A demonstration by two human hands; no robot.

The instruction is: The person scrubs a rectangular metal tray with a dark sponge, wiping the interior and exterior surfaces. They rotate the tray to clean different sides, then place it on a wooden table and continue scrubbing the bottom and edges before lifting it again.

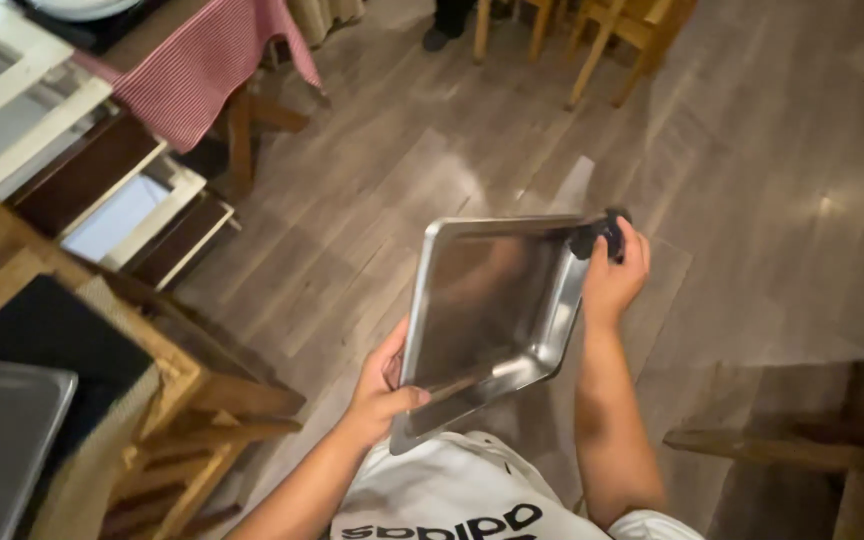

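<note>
Head view: our left hand clamps the tilted steel tray by its edge, steadying it while our right hand grips a dark scrubber at its rim.

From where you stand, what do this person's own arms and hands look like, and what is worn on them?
Both forearms are bare, with no gloves, watch or rings that I can make out on the left hand or right hand. A short white sleeve shows at the right upper arm, part of a white shirt with black lettering across the chest.
</note>
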